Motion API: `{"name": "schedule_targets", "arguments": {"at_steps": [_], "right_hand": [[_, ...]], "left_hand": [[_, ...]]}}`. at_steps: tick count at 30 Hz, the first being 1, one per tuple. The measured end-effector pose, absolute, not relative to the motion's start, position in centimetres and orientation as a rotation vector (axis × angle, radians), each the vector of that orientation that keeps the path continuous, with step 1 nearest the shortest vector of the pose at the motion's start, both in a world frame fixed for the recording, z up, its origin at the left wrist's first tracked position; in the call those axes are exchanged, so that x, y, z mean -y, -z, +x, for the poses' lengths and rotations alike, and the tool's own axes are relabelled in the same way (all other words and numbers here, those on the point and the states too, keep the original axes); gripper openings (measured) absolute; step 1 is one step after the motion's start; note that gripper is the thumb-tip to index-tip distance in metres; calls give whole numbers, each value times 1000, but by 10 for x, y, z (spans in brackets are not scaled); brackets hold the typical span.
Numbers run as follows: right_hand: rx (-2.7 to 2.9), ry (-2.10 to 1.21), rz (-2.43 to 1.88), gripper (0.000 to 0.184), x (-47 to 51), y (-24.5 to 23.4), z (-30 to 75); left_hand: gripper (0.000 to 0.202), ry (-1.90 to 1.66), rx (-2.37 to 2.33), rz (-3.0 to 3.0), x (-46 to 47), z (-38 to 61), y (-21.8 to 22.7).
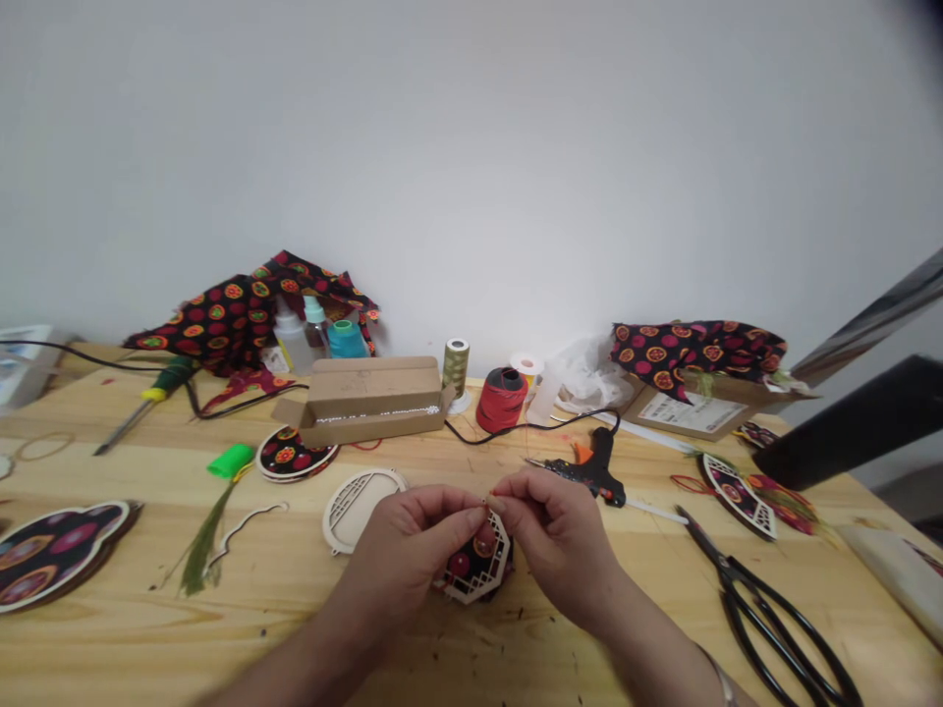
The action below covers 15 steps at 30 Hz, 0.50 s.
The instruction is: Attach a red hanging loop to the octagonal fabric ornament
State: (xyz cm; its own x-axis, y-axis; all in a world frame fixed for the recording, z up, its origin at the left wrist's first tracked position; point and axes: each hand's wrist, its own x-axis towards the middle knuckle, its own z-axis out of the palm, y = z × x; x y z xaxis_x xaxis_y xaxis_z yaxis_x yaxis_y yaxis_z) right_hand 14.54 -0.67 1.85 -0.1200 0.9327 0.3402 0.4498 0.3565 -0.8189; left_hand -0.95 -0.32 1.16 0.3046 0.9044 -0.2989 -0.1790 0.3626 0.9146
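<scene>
In front of me is a small octagonal ornament point(482, 565), black patterned fabric framed by pale wooden lattice. My left hand point(413, 545) is closed, thumb and forefinger pinching at the ornament's top edge. My right hand point(556, 540) meets it there, its fingertips also pinched together. Between the fingertips shows a tiny orange-red bit, too small to make out. Just behind my left hand lies a round wooden frame point(360, 506) with lattice on one side. A black glue gun point(600, 471) with an orange trigger rests beyond my right hand.
Large black scissors point(744, 599) lie at the right. Along the back stand an open cardboard box point(375, 398), a red thread spool point(502, 400) and a green thread spool point(455, 368). At left are a green tassel point(206, 540), a screwdriver point(143, 403) and a fabric-covered ornament point(63, 555).
</scene>
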Motion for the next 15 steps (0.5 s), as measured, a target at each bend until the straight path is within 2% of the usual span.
{"name": "schedule_targets", "arguments": {"at_steps": [7, 10, 15], "right_hand": [[1620, -995, -1186, 10, 6, -16, 147], [1584, -1146, -1127, 19, 6, -13, 148], [1588, -1093, -1126, 29, 5, -9, 149]], "left_hand": [[19, -889, -942, 896, 2, -10, -9], [22, -883, -941, 876, 1, -11, -8], [23, -888, -946, 885, 1, -12, -8]]}}
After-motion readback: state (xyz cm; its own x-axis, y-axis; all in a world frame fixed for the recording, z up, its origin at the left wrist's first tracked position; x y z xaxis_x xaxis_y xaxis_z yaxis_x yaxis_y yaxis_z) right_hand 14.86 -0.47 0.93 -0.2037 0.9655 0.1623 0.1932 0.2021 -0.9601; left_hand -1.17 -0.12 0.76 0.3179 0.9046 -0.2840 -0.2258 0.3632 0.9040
